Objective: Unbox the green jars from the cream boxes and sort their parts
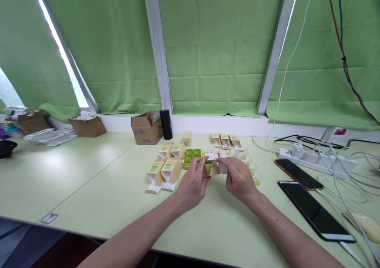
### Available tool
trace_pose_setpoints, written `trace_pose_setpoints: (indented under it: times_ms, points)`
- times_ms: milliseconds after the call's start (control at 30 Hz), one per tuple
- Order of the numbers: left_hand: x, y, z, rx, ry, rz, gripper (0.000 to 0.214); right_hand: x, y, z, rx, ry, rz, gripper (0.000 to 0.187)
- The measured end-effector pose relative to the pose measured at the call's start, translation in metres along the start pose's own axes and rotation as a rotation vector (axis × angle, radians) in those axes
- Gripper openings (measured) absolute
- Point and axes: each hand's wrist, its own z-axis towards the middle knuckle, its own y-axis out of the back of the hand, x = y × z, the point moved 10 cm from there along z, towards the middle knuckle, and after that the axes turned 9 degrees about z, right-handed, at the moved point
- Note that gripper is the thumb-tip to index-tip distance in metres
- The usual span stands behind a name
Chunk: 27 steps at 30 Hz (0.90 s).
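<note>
My left hand (194,181) and my right hand (237,176) meet over the pale green table (97,181), both closed on one small tan carton (213,164) with a white open flap and something green inside. Several more tan cartons with green labels (166,170) lie open-ended to the left of my hands. Small green trays (190,156) sit just behind my left hand. Three more cartons (225,140) lie at the back. Clear plastic blisters with yellow bits (252,169) lie right of my right hand.
A brown cardboard box (147,128) and a black cylinder (166,124) stand by the window sill. Two phones (314,210) lie at the right beside a white power strip (314,157) with many cables. More boxes (87,126) sit at the far left.
</note>
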Motion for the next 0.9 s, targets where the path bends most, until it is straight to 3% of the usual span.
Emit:
trace_pose_setpoints:
  times_ms: [333, 667, 900]
  points:
    - [0.007, 0.003, 0.001, -0.045, 0.048, -0.073, 0.067, 0.008, 0.005, 0.006, -0.025, -0.087, 0.16, 0.039]
    - [0.009, 0.0, 0.0, -0.033, 0.053, -0.062, 0.072, 0.008, -0.01, -0.002, 0.054, -0.121, 0.091, 0.043]
    - [0.001, -0.002, -0.001, -0.036, -0.031, 0.085, 0.073, -0.014, -0.014, -0.008, 0.063, -0.381, 0.066, 0.022]
